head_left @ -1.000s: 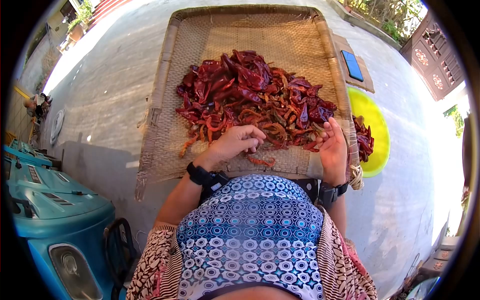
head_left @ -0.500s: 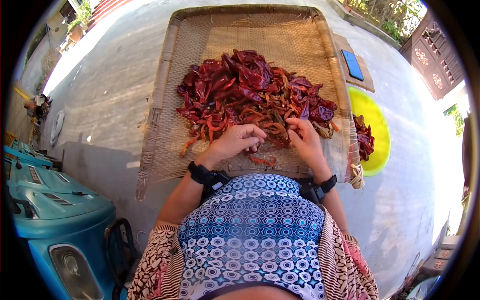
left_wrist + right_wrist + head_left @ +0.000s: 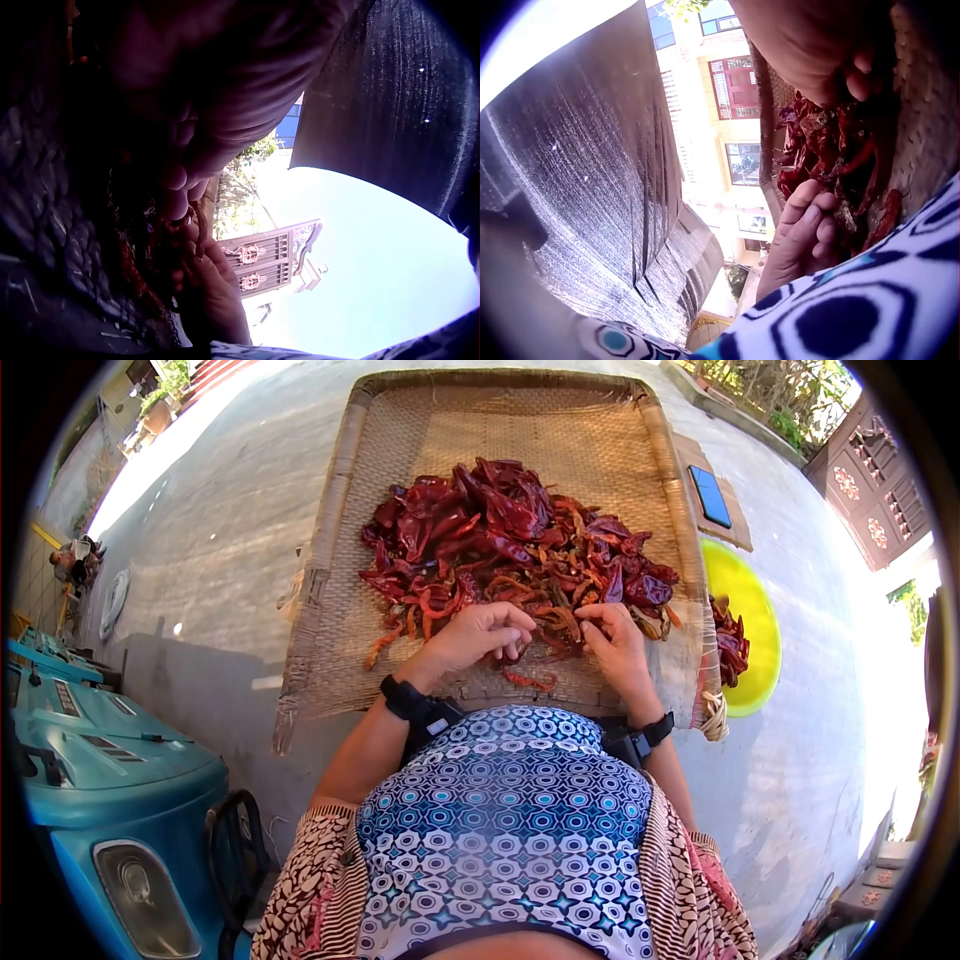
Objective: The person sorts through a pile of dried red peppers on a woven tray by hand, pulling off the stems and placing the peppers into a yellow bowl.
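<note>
A heap of dried red chili peppers [image 3: 480, 525] lies on a woven bamboo tray [image 3: 420, 420], with thinner orange-red ones along its near side. Over the heap's near edge, my left hand [image 3: 475, 635] has curled fingers, its thumb and forefinger pinching. My right hand [image 3: 615, 645] faces it a short way off, its thumb and forefinger bent together. In the left wrist view, a thin curled dried chili pepper [image 3: 200, 223] shows between the two hands' fingertips. Shadow and the fingers hide most of it. One loose chili [image 3: 530, 680] lies on the weave below the hands.
Right of the tray, a yellow basin [image 3: 755, 620] holds more dark red chilies [image 3: 730, 650]. A phone [image 3: 709, 495] lies on cardboard [image 3: 738, 532] beyond it. A teal vehicle [image 3: 130, 760] stands at the left, near a black metal frame [image 3: 225, 840].
My right hand has come left from the tray's right side, palm turned up there, to face the left hand, fingers now bent. The left hand has stayed in place.
</note>
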### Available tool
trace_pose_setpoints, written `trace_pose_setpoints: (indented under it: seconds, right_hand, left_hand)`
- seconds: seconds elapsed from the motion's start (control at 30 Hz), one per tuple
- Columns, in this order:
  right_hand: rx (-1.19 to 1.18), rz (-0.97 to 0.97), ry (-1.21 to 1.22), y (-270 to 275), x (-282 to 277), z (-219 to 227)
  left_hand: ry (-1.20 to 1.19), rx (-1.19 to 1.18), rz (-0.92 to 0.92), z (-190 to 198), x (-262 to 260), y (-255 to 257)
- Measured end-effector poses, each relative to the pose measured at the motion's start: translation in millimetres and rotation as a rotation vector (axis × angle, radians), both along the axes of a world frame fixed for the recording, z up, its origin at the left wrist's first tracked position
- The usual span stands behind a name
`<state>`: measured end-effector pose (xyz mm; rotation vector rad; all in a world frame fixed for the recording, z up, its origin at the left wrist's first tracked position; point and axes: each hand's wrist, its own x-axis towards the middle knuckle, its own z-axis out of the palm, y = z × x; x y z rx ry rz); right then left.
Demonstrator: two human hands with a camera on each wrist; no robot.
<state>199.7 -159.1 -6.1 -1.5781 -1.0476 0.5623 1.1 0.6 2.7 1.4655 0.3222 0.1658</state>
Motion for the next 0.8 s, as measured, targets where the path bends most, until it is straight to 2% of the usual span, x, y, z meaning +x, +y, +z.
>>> trace_pose_setpoints:
  seconds: [0.5,0.8]
  right_hand:
    - [-0.064,-0.051,-0.225,-1.6,-1.5,1.9]
    - [-0.044,-0.076,-0.167,-3.0,-3.8,0.9]
  left_hand:
    - [-0.019,-0.019,0.007,-1.5,-0.8,1.6]
    - [-0.034,-0.021,0.004,-3.5,-0.4,1.6]
